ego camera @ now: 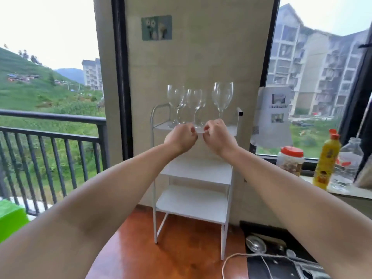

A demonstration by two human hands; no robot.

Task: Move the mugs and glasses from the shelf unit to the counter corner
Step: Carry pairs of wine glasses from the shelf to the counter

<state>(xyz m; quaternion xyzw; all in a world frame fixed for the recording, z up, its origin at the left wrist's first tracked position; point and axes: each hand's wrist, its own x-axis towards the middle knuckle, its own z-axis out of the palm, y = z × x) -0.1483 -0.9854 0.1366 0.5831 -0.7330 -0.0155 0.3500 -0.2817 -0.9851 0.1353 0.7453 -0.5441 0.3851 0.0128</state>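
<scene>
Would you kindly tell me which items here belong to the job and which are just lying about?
Job: clear stemmed wine glasses; white metal shelf unit; left hand; right hand.
Lying about: yellow bottle with orange cap; red-lidded plastic jar; clear plastic bottle.

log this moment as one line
left hand at a stem | right hand at glass stem | glasses on shelf | lower tiers bare

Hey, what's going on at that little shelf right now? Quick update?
Left hand and right hand curled at wine glass bases; grip unclear. Three wine glasses upright on white shelf unit's top tier. Nothing blocking.
</scene>
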